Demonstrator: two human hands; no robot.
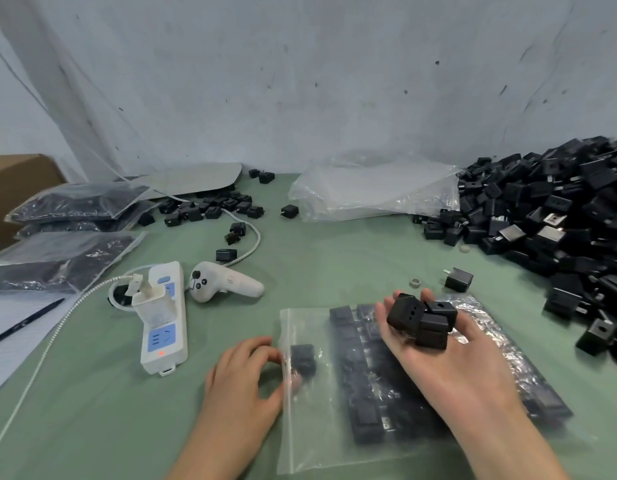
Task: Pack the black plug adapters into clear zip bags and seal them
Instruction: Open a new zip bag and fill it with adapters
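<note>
A clear zip bag (310, 427) lies flat on the green table in front of me, with several black plug adapters (366, 382) lined up in rows inside it. My left hand (244, 379) pinches the bag's open left edge, where one adapter (303, 358) sits just inside the mouth. My right hand (449, 362) hovers palm-up over the bag and holds a handful of black adapters (421, 320). A large heap of loose adapters (556, 216) covers the right side of the table. One single adapter (458, 279) lies just beyond my right hand.
A white power strip (163, 317) with a charger and a white handheld controller (224, 282) lie left of centre. Filled bags (75, 216) are stacked at the far left beside a cardboard box (13, 188). Empty clear bags (373, 192) lie at the back, scattered adapters (213, 206) nearby.
</note>
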